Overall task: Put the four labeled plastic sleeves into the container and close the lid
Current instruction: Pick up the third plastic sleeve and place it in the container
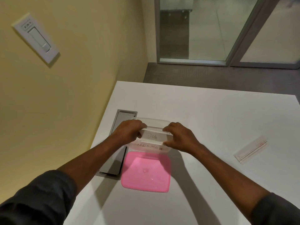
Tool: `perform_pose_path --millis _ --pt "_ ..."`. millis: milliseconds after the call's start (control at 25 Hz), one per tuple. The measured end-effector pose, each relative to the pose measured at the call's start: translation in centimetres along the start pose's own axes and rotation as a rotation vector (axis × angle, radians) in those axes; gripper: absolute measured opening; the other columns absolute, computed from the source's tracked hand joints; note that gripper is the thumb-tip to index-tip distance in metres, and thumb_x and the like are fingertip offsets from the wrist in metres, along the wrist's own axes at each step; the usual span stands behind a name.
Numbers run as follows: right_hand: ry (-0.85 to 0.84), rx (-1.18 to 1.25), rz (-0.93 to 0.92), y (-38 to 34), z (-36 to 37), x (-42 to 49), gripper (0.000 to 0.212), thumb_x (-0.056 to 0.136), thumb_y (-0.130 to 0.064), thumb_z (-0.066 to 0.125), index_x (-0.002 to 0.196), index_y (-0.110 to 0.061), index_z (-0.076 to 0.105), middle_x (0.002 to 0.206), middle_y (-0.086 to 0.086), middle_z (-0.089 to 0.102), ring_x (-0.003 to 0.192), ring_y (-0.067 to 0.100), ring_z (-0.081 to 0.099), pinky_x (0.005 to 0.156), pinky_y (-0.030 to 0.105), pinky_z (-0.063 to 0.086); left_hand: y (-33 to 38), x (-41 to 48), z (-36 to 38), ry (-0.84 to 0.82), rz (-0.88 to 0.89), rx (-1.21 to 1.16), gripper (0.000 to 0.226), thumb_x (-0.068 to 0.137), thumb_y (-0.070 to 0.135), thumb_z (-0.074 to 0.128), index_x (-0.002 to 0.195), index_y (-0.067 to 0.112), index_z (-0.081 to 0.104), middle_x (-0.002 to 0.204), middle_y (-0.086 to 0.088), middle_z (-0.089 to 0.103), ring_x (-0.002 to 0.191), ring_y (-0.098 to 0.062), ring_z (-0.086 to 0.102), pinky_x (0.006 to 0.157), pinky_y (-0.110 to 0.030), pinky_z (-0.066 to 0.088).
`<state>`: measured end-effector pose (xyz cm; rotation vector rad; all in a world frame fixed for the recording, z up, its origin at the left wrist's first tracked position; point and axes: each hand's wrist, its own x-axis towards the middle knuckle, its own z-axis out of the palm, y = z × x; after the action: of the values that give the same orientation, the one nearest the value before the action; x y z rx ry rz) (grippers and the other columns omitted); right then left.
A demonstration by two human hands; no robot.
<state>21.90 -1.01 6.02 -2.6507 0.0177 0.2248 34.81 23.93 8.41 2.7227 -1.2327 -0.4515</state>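
Table [211, 111], white, flat-topped, rectangular; set against a yellow wall [89, 46] bearing a white rocker light switch [36, 38]. Grey rectangular cable hatch [119, 137], recessed in the tabletop along its left edge, partly covered by the left forearm.

Lid [146, 172], pink plastic, square with rounded corners; laid flat on the table just in front of the container, touching or nearly touching its near rim.

Container [151, 122], clear plastic, rectangular, open-topped; stood on the table beside the hatch. A sleeve lettered "SUPERMA…" [147, 146] is seen inside along the near wall.

Left hand [129, 132] and right hand [180, 137]: each curled, fingers pinched on one end of a clear plastic sleeve marked "DOG" [151, 136], which is held level over the container's opening.

Further clear plastic sleeve [250, 151], with a red line, left lying on the table well to the right, untouched.
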Motion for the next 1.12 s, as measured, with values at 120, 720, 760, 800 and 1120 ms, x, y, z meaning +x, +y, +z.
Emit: perform_pose_path --millis 120,720,760,800,1120 --pt "-0.076 -0.107 -0.005 -1.5 1.2 2.2 0.063 0.079 -0.047 0.085 0.135 -0.027 0.063 0.128 -0.006 0.064 0.121 0.020 0.059 0.084 0.039 0.057 -1.8 0.0 0.9 -0.030 -0.007 0.016 0.052 0.085 -0.006 0.071 0.127 0.024 0.076 0.117 0.002 0.079 0.100 -0.020 0.078 0.085 -0.041 0.064" --pt "-0.255 -0.459 0.009 -2.6 7.8 5.2 0.030 0.087 -0.010 0.072 0.116 -0.008 0.065 0.114 0.012 0.069 0.101 0.035 0.071 0.070 0.039 0.054 -3.4 2.3 6.8 -0.230 0.034 0.115 0.022 0.087 0.004 0.070 0.106 0.013 0.078 0.110 -0.007 0.076 0.103 -0.028 0.073 0.082 -0.040 0.060" --pt "-0.263 -0.464 0.009 -2.6 8.0 5.4 0.029 0.087 -0.009 0.072 0.116 -0.008 0.065 0.113 0.012 0.070 0.100 0.035 0.072 0.070 0.039 0.054 -3.5 2.3 7.1 -0.233 0.031 0.114 0.021 0.087 0.004 0.070 0.105 0.012 0.078 0.110 -0.008 0.076 0.104 -0.029 0.073 0.082 -0.040 0.060" --pt "-0.271 -0.471 0.007 -2.6 8.2 5.6 0.028 0.088 -0.008 0.071 0.115 -0.008 0.066 0.113 0.012 0.070 0.100 0.035 0.072 0.070 0.039 0.054 -3.6 2.4 7.3 -0.232 0.025 0.114 0.021 0.087 0.004 0.070 0.105 0.011 0.078 0.110 -0.009 0.077 0.104 -0.030 0.073 0.081 -0.040 0.060" --pt "-0.311 -0.484 -0.016 -2.3 8.9 6.8 0.026 0.089 -0.005 0.067 0.115 -0.007 0.066 0.113 0.012 0.070 0.100 0.035 0.073 0.071 0.038 0.053 -3.9 2.7 8.7 -0.203 -0.002 0.110 0.017 0.087 0.002 0.069 0.102 0.008 0.074 0.109 -0.012 0.075 0.103 -0.033 0.073 0.075 -0.037 0.053"
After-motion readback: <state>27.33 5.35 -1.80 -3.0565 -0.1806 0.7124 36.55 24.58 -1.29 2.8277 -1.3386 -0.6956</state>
